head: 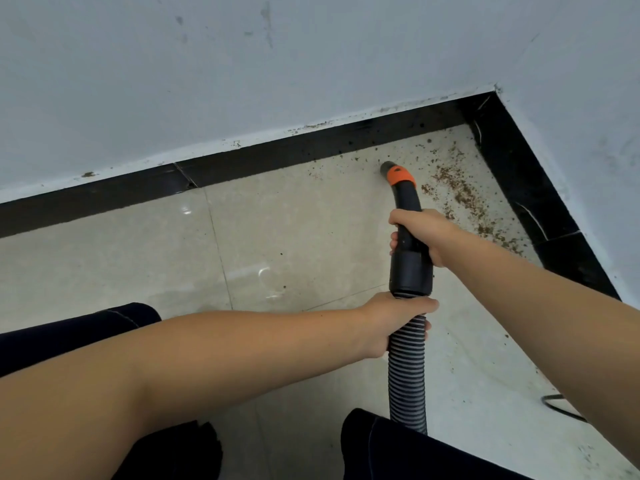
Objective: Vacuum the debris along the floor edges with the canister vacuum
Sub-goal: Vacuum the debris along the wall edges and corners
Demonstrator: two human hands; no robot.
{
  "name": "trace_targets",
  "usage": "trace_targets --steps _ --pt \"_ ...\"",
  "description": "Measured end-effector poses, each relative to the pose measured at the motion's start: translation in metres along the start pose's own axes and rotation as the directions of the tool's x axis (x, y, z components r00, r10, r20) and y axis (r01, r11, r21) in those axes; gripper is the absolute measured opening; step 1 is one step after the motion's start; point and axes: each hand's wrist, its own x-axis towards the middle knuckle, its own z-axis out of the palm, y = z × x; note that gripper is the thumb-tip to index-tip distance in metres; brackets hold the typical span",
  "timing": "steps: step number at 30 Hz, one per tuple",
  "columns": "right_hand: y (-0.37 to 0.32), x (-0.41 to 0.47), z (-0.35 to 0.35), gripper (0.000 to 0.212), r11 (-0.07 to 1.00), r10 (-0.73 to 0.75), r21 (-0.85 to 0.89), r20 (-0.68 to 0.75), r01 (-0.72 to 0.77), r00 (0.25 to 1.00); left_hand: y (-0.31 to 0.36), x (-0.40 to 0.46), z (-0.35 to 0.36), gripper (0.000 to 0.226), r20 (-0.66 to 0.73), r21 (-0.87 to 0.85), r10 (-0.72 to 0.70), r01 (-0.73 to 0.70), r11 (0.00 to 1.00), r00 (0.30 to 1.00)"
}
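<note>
Your right hand point(424, 233) grips the black nozzle handle point(408, 216), left hand point(391, 323) squeezes the ribbed hose point(408, 368); brown crumbly debris point(460, 192) on glossy beige floor tile point(138, 258), shiny black baseboard point(311, 143) corner.

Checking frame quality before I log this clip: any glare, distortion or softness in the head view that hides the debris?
Head view: wide-angle lens bows the black baseboard; small glare patches on the floor tiles, away from the debris; light is even and soft, faint shadow only at the nozzle; both hands, left hand and right hand, look sharp.
</note>
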Motion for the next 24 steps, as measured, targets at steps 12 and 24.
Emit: trace_targets --steps 12,24 --pt "-0.021 0.021 0.007 0.017 1.000 -0.026 0.015 0.047 0.026 0.999 0.022 0.010 -0.007 0.013 -0.068 -0.038 0.028 -0.031 0.999 0.997" --pt "-0.026 0.021 0.018 0.018 0.994 -0.005 -0.107 0.242 0.032 0.970 0.014 0.005 0.000 0.016 -0.118 -0.146 0.040 -0.057 0.988 0.992"
